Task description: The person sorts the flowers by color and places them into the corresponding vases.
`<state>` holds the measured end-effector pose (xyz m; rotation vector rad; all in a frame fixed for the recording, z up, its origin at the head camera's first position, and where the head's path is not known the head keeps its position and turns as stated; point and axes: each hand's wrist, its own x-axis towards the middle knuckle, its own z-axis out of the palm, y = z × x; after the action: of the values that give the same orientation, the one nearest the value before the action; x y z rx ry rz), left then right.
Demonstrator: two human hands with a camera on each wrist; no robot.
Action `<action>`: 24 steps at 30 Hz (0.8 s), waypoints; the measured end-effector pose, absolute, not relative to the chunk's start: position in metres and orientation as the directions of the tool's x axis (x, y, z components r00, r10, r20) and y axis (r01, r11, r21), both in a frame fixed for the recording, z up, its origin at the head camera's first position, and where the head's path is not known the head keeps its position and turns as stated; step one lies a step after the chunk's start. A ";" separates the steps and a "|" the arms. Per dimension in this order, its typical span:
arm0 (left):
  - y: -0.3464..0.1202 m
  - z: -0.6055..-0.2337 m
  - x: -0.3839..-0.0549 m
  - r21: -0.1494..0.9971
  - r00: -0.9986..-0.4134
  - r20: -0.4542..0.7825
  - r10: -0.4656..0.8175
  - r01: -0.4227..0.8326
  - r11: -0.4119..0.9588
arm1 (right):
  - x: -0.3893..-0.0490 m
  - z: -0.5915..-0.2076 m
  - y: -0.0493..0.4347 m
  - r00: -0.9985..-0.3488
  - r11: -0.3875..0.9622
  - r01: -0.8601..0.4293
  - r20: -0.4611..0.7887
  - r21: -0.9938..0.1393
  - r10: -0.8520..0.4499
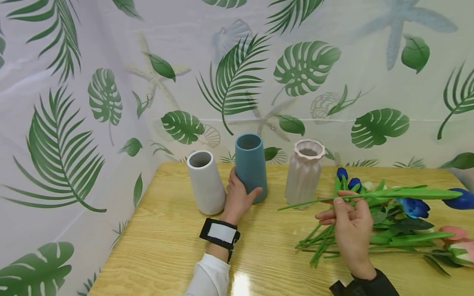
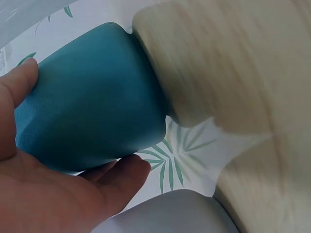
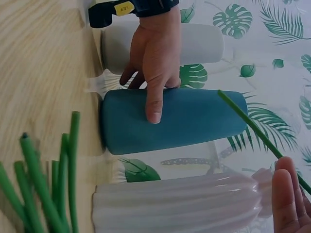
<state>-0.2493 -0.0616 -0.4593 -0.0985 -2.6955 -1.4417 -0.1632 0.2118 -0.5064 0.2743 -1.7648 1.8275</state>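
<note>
A teal-blue vase stands upright on the wooden table in the head view. My left hand grips its lower part, thumb across the front and fingers round the left side; the left wrist view shows the hand about the vase. Between thumb and fingers, my right hand pinches the green stem of a blue tulip, held nearly level with its bloom to the right. In the right wrist view the stem points toward the teal vase, and only fingertips of that hand show.
A white vase stands just left of the teal one. A pale pink fluted vase is to its right. Several artificial flowers lie piled at the right, among them a blue bloom and a pink rose. A leaf-print cloth hangs behind.
</note>
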 end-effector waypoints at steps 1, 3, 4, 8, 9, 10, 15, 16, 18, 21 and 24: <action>-0.061 -0.460 -0.250 0.824 -0.994 0.104 0.019 0.096 0.559 | -0.164 -0.506 0.211 -0.790 0.027 -0.567 0.553 -0.823 0.264; -0.061 -0.460 -0.251 0.822 -0.995 0.101 0.020 0.095 0.562 | -0.167 -0.506 0.208 -0.741 0.009 -0.637 0.614 -0.771 0.272; -0.061 -0.460 -0.251 0.822 -0.995 0.101 0.020 0.095 0.561 | -0.169 -0.507 0.207 -0.715 -0.003 -0.667 0.639 -0.745 0.282; -0.062 -0.459 -0.250 0.825 -0.995 0.097 0.014 0.088 0.557 | -0.180 -0.503 0.199 -0.602 0.023 -0.762 0.721 -0.647 0.343; -0.062 -0.459 -0.249 0.825 -0.995 0.098 0.012 0.088 0.558 | -0.181 -0.499 0.195 -0.572 0.033 -0.782 0.739 -0.622 0.355; -0.062 -0.458 -0.249 0.824 -0.995 0.099 0.010 0.088 0.560 | -0.181 -0.493 0.189 -0.545 0.044 -0.801 0.757 -0.597 0.360; -0.061 -0.457 -0.248 0.802 -0.994 0.108 0.004 0.089 0.590 | -0.161 -0.419 0.145 -0.412 0.150 -0.863 0.845 -0.482 0.340; -0.060 -0.457 -0.248 0.798 -0.994 0.109 0.004 0.090 0.596 | -0.157 -0.406 0.136 -0.391 0.177 -0.868 0.859 -0.464 0.330; -0.059 -0.457 -0.248 0.789 -0.994 0.110 0.003 0.089 0.608 | -0.155 -0.387 0.123 -0.349 0.223 -0.879 0.887 -0.422 0.301; -0.059 -0.458 -0.248 0.781 -0.994 0.108 -0.001 0.084 0.619 | -0.158 -0.378 0.113 -0.311 0.266 -0.889 0.918 -0.373 0.248; -0.059 -0.457 -0.248 0.771 -0.994 0.107 0.001 0.084 0.632 | -0.163 -0.378 0.110 -0.300 0.310 -0.883 0.933 -0.351 0.200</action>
<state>-0.2481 -0.0593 -0.4575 -0.0714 -2.7493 -1.3063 -0.1628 0.1103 -0.3775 0.6626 -1.4799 1.2405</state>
